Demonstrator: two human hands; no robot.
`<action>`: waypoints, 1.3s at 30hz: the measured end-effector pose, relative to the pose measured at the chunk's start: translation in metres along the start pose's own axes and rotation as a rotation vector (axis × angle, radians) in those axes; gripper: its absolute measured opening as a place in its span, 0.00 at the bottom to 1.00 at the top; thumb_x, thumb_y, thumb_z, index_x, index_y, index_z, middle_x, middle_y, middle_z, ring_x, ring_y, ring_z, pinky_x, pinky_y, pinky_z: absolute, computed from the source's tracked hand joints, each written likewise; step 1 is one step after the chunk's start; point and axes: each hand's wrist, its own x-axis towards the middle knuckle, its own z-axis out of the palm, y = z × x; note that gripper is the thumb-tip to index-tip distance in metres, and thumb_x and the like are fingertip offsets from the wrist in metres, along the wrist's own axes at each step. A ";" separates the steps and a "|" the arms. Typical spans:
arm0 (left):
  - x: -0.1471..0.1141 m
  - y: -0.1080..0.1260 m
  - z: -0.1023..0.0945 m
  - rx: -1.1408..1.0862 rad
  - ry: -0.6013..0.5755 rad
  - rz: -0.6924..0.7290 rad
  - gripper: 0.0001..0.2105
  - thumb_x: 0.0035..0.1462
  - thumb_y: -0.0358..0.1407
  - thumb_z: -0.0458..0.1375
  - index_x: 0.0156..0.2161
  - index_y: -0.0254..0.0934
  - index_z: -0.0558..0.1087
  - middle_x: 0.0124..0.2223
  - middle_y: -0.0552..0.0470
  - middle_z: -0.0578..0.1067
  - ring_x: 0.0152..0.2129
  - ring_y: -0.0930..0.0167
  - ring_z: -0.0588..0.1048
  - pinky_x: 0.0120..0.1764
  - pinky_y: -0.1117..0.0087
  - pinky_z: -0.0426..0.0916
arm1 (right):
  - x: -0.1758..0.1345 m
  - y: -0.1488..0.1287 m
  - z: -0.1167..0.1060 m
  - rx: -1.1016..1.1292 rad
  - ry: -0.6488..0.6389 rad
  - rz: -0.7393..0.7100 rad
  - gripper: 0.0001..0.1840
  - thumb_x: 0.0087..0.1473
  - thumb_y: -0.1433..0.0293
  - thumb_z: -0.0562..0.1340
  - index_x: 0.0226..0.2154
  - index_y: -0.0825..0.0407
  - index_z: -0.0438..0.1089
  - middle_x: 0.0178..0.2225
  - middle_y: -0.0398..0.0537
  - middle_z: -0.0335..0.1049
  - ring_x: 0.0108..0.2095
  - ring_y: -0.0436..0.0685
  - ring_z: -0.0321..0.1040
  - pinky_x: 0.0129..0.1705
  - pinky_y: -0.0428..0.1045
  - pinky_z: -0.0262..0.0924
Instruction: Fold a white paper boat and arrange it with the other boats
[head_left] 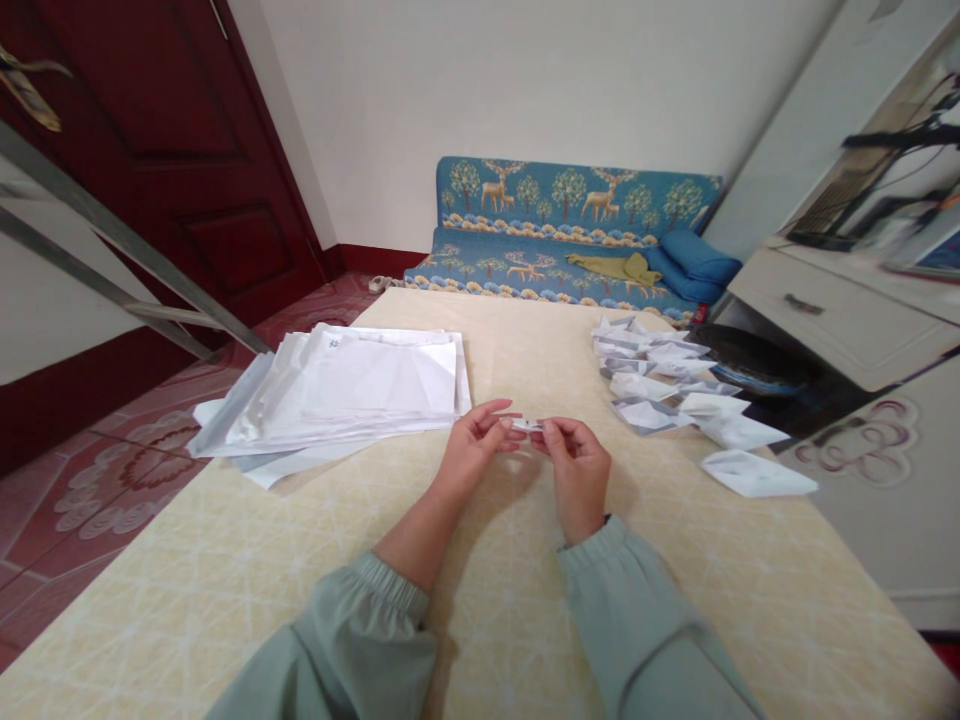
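Observation:
Between my two hands is a small, narrow piece of folded white paper (526,425), raised over the middle of the table (495,600). My left hand (480,436) pinches its left end between thumb and fingers. The right end is pinched by my right hand (577,458), thumb toward me. Dark marks show on the paper; its exact folded shape is too small to make out. On the right side of the table lie several folded paper boats (757,474) in loose rows. To the left rests an uneven stack of white paper sheets (375,380).
Beyond the table stands a blue sofa (540,255) with a deer pattern, a yellow cloth (615,268) and a blue cushion (697,262). A white cabinet (847,310) borders the right side. A metal frame (135,250) and a red door (172,150) are at left.

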 end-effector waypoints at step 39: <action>0.000 -0.003 -0.009 0.733 0.013 0.449 0.12 0.55 0.30 0.52 0.41 0.38 0.76 0.36 0.47 0.75 0.31 0.70 0.72 0.33 0.72 0.65 | 0.004 0.006 -0.006 -0.414 -0.108 -0.225 0.02 0.48 0.71 0.60 0.29 0.51 0.68 0.32 0.44 0.66 0.26 0.49 0.65 0.27 0.45 0.61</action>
